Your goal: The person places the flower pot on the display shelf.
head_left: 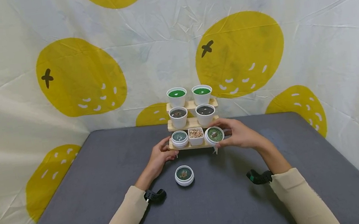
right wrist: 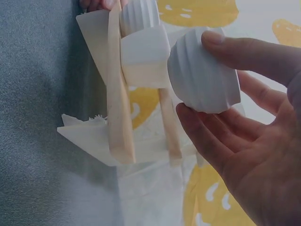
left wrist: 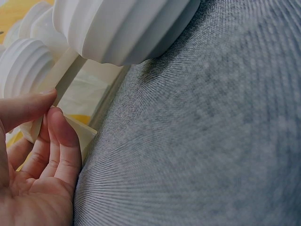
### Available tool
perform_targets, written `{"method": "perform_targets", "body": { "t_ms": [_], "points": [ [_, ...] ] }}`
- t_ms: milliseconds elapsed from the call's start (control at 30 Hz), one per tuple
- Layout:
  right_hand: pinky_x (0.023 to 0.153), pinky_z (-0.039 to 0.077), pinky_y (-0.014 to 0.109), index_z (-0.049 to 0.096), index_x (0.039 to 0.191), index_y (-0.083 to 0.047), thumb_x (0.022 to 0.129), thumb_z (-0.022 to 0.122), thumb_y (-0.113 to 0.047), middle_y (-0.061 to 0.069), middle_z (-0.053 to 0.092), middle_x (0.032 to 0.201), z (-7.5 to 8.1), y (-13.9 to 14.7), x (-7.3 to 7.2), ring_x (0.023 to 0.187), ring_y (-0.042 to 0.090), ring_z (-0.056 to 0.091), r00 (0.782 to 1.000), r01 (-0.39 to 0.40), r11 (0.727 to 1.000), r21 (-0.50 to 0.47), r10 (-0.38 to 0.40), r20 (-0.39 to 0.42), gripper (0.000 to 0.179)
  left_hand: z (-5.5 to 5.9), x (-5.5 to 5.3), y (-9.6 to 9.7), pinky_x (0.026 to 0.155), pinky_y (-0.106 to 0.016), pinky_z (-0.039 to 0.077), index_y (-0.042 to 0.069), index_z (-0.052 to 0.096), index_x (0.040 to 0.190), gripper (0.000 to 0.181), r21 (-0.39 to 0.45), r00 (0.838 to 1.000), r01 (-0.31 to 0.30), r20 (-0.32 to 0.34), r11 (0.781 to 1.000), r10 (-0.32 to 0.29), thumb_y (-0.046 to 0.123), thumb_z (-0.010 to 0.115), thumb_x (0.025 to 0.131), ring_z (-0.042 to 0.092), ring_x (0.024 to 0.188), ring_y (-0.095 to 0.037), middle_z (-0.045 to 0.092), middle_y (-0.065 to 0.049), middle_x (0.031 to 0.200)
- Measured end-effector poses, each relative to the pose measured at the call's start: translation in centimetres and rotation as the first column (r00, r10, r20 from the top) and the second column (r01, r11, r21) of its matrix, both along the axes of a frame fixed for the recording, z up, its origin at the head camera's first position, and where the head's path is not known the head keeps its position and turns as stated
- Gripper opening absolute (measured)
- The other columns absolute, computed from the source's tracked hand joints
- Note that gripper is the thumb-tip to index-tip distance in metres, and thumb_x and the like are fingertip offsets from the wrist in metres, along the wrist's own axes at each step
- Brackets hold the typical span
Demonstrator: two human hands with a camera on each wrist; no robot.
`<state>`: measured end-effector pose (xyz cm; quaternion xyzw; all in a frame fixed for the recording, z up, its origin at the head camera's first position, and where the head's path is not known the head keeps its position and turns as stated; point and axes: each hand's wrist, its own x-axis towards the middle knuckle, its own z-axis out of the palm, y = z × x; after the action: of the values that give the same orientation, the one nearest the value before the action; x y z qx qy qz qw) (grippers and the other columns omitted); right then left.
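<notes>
My right hand [head_left: 239,134] grips a ribbed round white pot [right wrist: 202,70] with a green speckled top, thumb on one side and fingers on the other. In the right wrist view the pot is raised off the lowest plank [right wrist: 116,94] of a three-tier wooden stand [head_left: 196,147], at its right end. My left hand [head_left: 159,157] pinches the left end of that plank between thumb and fingers. On the same tier are a round white pot [head_left: 180,144] with a grey-green top and a square white pot [head_left: 197,140] of pale brown bits.
Two white cups with dark tops [head_left: 179,121] stand on the middle tier, and two with green tops [head_left: 177,101] on the upper one. Another ribbed pot [head_left: 185,182] sits on the grey table [head_left: 219,205] in front. A fruit-printed cloth [head_left: 159,61] hangs behind.
</notes>
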<state>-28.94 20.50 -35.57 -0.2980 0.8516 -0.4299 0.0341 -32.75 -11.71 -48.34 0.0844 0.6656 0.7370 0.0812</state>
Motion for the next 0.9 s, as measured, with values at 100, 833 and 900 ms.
{"method": "perform_targets", "body": {
  "t_ms": [100,833,900],
  "points": [
    [0.101,0.053,0.052,0.060,0.139,-0.005,0.080,0.087,-0.002,0.013,0.066,0.132,-0.1,0.2,-0.3,0.120,0.031,0.063,1.000,0.021,1.000,0.005,-0.021,-0.006,0.065,0.0,-0.1,0.0,0.067,-0.023,0.057,0.011,0.045,0.155,0.076,0.009,1.000,-0.001,0.001,1.000,0.000,-0.001,0.076,0.086,0.067,0.076,-0.011,0.072,0.000,0.091],
    [0.091,0.056,0.048,0.056,0.141,-0.001,0.082,0.083,0.002,0.023,0.061,0.135,-1.9,-0.1,-1.6,0.115,0.040,0.065,0.988,0.157,0.984,-0.079,-0.157,0.004,0.066,0.1,0.0,0.1,0.067,-0.023,0.057,0.009,0.043,0.156,0.076,0.020,1.000,0.005,0.014,1.000,-0.006,-0.003,0.074,0.087,0.067,0.074,-0.011,0.072,0.003,0.090],
    [0.092,0.056,0.049,0.055,0.142,-0.001,0.082,0.083,0.002,0.023,0.060,0.136,-2.1,-0.1,-1.8,0.117,0.041,0.064,0.985,0.175,0.982,-0.074,-0.175,0.006,0.066,0.1,0.0,0.1,0.067,-0.023,0.057,0.008,0.042,0.156,0.077,0.020,1.000,0.010,0.013,1.000,-0.010,-0.003,0.074,0.087,0.067,0.075,-0.010,0.072,0.004,0.091]
  ]
}}
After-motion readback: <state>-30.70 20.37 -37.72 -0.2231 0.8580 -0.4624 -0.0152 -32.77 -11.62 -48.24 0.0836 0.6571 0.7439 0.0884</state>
